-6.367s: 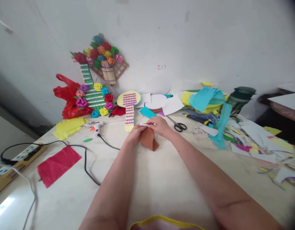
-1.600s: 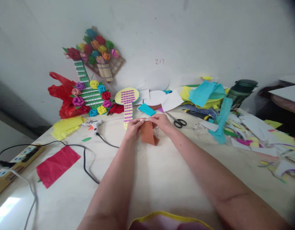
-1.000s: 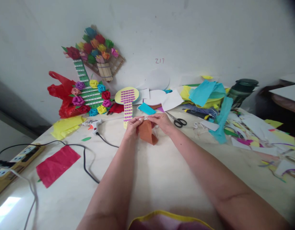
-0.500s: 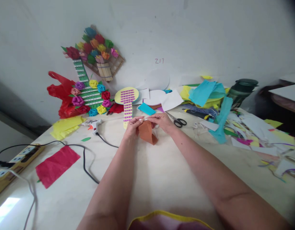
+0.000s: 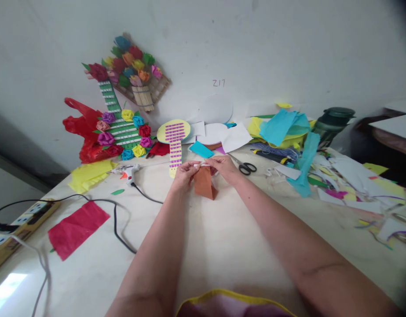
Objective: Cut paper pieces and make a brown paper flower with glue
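A strip of orange-brown paper hangs from between my two hands, its lower end folded at an angle. My left hand pinches its top left edge, beside a small white piece. On the other side, my right hand has its fingers closed on the top right edge. The fingertips of both hands nearly meet over the white piece. Just beyond them lies a folded blue paper. Black-handled scissors rest to the right of my right hand.
A white glue gun with a black cord lies left, near red crepe paper and a power strip. Paper-flower crafts stand at the wall. A dark bottle and paper scraps are at right.
The orange-brown paper has turned slightly and its lower fold has shifted a little to the right. Both hands keep their hold in nearly the same place.
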Action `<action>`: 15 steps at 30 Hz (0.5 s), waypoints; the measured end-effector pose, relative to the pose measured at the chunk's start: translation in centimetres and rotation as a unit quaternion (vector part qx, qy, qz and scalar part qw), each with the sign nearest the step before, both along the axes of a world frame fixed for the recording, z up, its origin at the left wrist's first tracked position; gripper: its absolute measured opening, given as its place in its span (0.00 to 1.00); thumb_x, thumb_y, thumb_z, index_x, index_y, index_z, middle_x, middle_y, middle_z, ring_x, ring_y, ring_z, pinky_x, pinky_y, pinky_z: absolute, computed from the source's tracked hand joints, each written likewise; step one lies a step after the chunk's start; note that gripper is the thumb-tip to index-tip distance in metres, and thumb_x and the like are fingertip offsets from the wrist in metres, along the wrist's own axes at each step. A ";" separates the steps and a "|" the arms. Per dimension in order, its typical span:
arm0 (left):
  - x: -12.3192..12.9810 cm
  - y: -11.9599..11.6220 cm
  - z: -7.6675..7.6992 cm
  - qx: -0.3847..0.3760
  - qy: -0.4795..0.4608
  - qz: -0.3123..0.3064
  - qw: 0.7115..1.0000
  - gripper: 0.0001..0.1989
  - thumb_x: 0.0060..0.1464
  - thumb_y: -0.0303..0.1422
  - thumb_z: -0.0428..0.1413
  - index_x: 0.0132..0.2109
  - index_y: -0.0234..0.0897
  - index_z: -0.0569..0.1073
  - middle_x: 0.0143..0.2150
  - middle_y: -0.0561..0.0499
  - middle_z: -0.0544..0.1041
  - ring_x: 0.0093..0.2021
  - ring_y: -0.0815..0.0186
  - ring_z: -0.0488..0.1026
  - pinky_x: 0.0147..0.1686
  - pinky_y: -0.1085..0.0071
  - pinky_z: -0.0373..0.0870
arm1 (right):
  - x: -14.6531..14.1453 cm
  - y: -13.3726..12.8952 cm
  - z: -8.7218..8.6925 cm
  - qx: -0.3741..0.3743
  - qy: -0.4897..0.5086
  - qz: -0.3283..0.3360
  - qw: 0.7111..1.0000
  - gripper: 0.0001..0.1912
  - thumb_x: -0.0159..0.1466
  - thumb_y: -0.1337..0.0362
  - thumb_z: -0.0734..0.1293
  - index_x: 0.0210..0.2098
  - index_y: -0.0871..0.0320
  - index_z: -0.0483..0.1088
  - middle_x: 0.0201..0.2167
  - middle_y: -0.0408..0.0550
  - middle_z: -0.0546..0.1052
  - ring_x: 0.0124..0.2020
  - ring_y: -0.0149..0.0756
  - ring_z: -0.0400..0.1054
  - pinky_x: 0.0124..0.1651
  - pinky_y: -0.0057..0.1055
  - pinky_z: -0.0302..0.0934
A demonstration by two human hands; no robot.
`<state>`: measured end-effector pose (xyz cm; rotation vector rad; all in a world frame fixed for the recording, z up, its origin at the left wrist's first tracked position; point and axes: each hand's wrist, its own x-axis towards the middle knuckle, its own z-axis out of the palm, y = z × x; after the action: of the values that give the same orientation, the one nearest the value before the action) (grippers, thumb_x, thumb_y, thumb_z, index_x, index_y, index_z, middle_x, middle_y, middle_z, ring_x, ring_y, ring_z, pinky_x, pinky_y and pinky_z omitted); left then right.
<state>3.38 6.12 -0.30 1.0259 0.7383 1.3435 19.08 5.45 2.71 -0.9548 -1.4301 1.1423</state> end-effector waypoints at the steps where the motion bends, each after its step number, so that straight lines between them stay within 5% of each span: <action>1: 0.0 0.0 0.0 0.001 0.003 0.000 1.000 0.15 0.32 0.33 0.66 0.32 0.34 0.75 0.25 0.51 0.76 0.25 0.69 0.71 0.26 0.74 0.65 | -0.1 0.1 0.0 -0.004 -0.001 -0.005 1.000 0.13 0.49 0.54 0.68 0.22 0.59 0.72 0.14 0.39 0.68 0.17 0.26 0.61 0.21 0.25 0.58; 15: -0.1 -0.1 0.0 0.008 0.020 -0.010 1.000 0.15 0.33 0.34 0.66 0.32 0.34 0.75 0.26 0.51 0.76 0.25 0.70 0.71 0.26 0.74 0.65 | 0.1 0.2 0.1 -0.022 -0.025 0.008 0.999 0.11 0.46 0.59 0.70 0.25 0.59 0.69 0.15 0.38 0.70 0.17 0.25 0.63 0.21 0.23 0.56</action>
<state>3.33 6.01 -0.33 1.0726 0.7470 1.3167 19.17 5.64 2.77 -1.0101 -1.4603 1.1742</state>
